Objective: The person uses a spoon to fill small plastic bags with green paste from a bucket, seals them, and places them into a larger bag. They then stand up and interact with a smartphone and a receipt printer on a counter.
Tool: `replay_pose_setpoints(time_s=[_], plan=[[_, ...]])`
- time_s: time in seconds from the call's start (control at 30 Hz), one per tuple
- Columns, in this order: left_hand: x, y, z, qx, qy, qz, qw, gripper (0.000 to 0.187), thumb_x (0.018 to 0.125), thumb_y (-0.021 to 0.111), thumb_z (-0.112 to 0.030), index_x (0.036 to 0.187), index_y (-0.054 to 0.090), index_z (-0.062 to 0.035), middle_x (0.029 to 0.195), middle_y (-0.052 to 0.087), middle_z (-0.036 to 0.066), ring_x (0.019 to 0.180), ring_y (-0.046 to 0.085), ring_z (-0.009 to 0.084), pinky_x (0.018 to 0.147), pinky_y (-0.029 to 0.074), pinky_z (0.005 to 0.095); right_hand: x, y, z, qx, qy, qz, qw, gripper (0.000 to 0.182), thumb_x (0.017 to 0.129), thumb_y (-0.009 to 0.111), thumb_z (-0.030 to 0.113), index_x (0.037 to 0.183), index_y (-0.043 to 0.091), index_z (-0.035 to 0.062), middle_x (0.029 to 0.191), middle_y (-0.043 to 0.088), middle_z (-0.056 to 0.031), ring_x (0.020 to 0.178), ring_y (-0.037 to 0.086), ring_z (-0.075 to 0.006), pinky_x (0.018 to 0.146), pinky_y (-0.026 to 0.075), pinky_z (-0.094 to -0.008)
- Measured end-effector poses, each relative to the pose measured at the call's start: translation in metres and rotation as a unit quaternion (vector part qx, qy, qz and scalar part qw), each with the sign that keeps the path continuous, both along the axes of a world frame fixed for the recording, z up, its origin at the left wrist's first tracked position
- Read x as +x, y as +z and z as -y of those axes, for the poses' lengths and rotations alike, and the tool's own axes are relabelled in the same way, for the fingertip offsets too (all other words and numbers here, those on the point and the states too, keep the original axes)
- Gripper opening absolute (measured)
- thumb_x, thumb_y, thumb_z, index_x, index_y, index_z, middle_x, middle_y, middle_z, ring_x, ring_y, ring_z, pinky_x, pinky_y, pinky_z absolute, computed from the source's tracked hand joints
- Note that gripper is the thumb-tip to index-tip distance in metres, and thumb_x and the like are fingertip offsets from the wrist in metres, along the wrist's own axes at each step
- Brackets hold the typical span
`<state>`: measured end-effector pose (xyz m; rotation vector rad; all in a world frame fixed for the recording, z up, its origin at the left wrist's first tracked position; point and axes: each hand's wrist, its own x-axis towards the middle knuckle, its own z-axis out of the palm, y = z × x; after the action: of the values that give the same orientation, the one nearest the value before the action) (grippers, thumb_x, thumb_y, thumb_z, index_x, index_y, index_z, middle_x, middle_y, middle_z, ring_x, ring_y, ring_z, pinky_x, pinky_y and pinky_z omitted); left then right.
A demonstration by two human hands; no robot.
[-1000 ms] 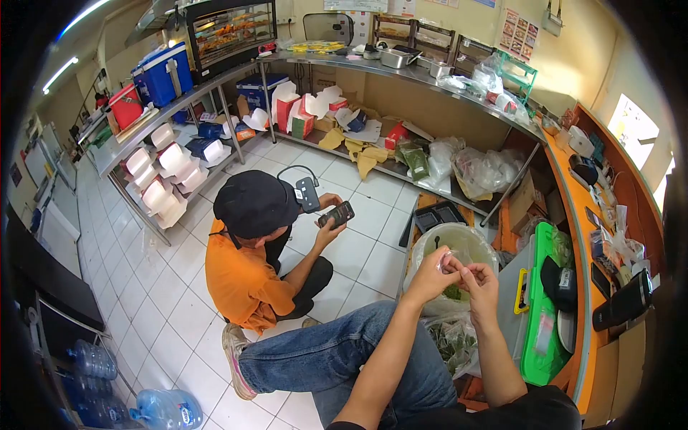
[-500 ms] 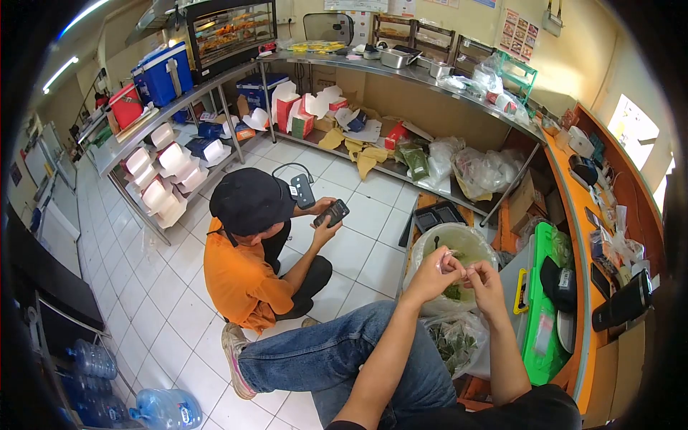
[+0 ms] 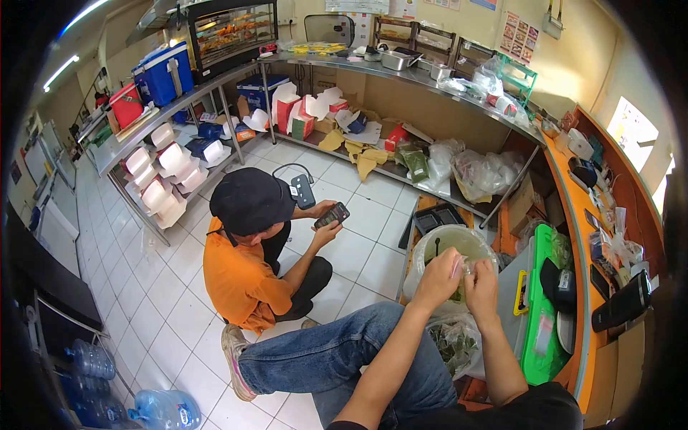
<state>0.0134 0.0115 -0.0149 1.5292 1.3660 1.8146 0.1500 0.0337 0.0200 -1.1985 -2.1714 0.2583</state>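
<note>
Both my hands are closed and close together over a large whitish bucket [image 3: 459, 233] with green stuff inside. Between my left hand [image 3: 437, 279] and my right hand [image 3: 481, 288] is a small piece of clear plastic [image 3: 464, 267], perhaps a little bag, gripped from both sides. Its exact shape is hard to make out. A dark handle [image 3: 436, 245] stands up inside the bucket. Just below my hands, a clear plastic bag of green leaves [image 3: 455, 344] sits against the bucket, near my knee.
A person in an orange shirt [image 3: 244, 269] squats at left, holding a phone [image 3: 332, 215]. Black trays [image 3: 438, 216] lie behind the bucket. A green-lidded bin [image 3: 542, 315] stands at right beside an orange counter [image 3: 584, 344]. Water jugs [image 3: 165, 410] are at lower left.
My hands have turned and closed more tightly into fists around the clear plastic, the right one shifting slightly. The squatting person has tilted the phone a little.
</note>
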Motion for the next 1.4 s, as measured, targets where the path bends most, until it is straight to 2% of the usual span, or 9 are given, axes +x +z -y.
replay_pose_setpoints(time_s=[0.17,0.3,0.4,0.63,0.83,1.13,1.23,1.3,1.4], plan=[[-0.008,-0.001,0.002,-0.076,-0.032,0.008,0.997,0.021,0.084,0.067,-0.009,0.091,0.049,0.0008,0.085,0.065,0.018,0.076,0.064,0.0321,0.068,0.050,0.0381,0.008,-0.001,0.004,-0.012,0.006,0.011,1.000,0.012,0.080,0.059,0.003,0.092,0.056,-0.0016,0.104,0.055,-0.0180,0.085,0.058,-0.0380,0.073,0.047,-0.0448],[-0.008,0.001,0.005,-0.076,-0.134,0.110,0.982,0.021,0.083,0.069,-0.005,0.089,0.049,-0.0012,0.083,0.065,0.009,0.075,0.062,0.0129,0.066,0.050,0.0276,0.016,0.011,0.003,0.054,0.132,-0.003,0.990,0.017,0.078,0.064,0.003,0.095,0.059,0.0014,0.119,0.052,-0.0207,0.099,0.059,-0.0387,0.081,0.049,-0.0426],[-0.011,0.002,0.005,-0.091,-0.161,0.129,0.974,0.021,0.084,0.068,-0.004,0.090,0.048,-0.0025,0.083,0.064,0.005,0.076,0.060,0.0104,0.067,0.050,0.0258,0.024,0.026,0.002,0.045,0.202,0.058,0.977,0.021,0.078,0.069,0.007,0.097,0.060,0.0029,0.125,0.051,-0.0208,0.106,0.057,-0.0385,0.089,0.048,-0.0431],[-0.009,-0.004,0.002,-0.101,-0.238,0.197,0.946,0.023,0.084,0.068,-0.002,0.092,0.047,-0.0044,0.087,0.061,0.003,0.080,0.057,0.0084,0.070,0.047,0.0237,0.042,0.047,0.000,0.183,0.311,0.212,0.908,0.022,0.074,0.078,0.019,0.092,0.067,0.0109,0.123,0.054,-0.0098,0.113,0.050,-0.0339,0.103,0.036,-0.0536],[-0.010,-0.011,-0.001,-0.083,-0.362,0.252,0.894,0.025,0.087,0.069,-0.004,0.090,0.045,-0.0068,0.088,0.060,0.002,0.085,0.056,0.0081,0.075,0.047,0.0239,0.046,0.055,0.004,0.092,0.363,0.180,0.910,0.014,0.076,0.078,0.019,0.086,0.070,0.0137,0.104,0.062,-0.0012,0.100,0.051,-0.0268,0.108,0.025,-0.0572],[-0.012,0.017,0.015,-0.043,-0.382,0.244,0.891,0.032,0.084,0.076,-0.008,0.087,0.044,-0.0068,0.123,0.063,0.013,0.116,0.057,0.0176,0.100,0.045,0.0333,0.055,0.057,-0.009,-0.152,0.368,0.086,0.913,0.015,0.088,0.067,0.015,0.101,0.066,0.0102,0.128,0.062,-0.0068,0.125,0.048,-0.0280,0.109,0.026,-0.0486],[-0.011,0.013,0.012,-0.025,-0.365,0.161,0.916,0.034,0.084,0.077,-0.012,0.107,0.054,-0.0023,0.119,0.064,0.013,0.107,0.057,0.0152,0.095,0.047,0.0308,0.061,0.057,-0.010,-0.091,0.365,0.115,0.920,0.028,0.081,0.065,0.005,0.109,0.065,0.0106,0.132,0.061,-0.0068,0.120,0.047,-0.0287,0.107,0.029,-0.0455],[-0.013,0.013,0.010,-0.096,-0.364,0.120,0.919,0.039,0.082,0.079,-0.010,0.083,0.040,-0.0079,0.124,0.062,0.013,0.116,0.054,0.0161,0.101,0.043,0.0330,0.063,0.061,-0.010,-0.097,0.364,0.125,0.918,0.035,0.077,0.063,0.002,0.111,0.064,0.0105,0.131,0.061,-0.0077,0.120,0.046,-0.0311,0.107,0.029,-0.0454],[-0.011,0.013,0.011,-0.103,-0.387,0.197,0.895,0.043,0.083,0.079,-0.011,0.081,0.036,-0.0096,0.124,0.063,0.012,0.110,0.054,0.0142,0.097,0.044,0.0309,0.067,0.055,-0.012,-0.106,0.364,0.134,0.916,0.047,0.070,0.058,-0.001,0.116,0.061,0.0098,0.130,0.061,-0.0088,0.119,0.044,-0.0347,0.107,0.029,-0.0458]])
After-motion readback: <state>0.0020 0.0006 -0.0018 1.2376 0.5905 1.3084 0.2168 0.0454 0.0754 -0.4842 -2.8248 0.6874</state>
